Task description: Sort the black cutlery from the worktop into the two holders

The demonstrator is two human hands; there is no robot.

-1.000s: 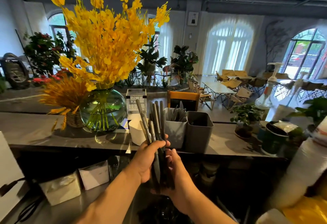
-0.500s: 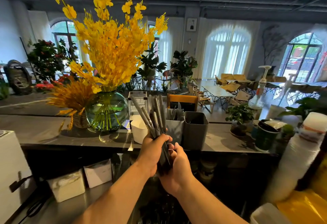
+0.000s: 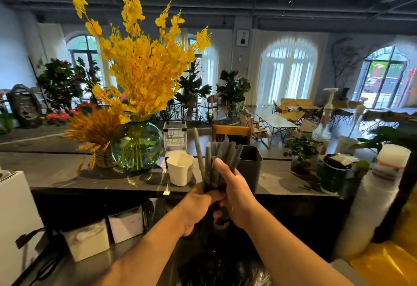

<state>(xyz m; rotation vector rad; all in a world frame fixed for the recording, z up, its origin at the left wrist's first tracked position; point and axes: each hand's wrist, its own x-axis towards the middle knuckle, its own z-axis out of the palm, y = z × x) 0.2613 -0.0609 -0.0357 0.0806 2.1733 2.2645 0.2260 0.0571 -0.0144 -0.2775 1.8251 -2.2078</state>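
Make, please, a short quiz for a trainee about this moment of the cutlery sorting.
1. True or false: only the left hand holds the black cutlery bundle.
2. What stands on the counter just left of the bundle? A: white cup; B: pump bottle; C: potted plant.
3. Fill in: the yellow flowers stand in a green glass ____.
Key: 1 false, the right hand grips it too; 2 A; 3 vase.
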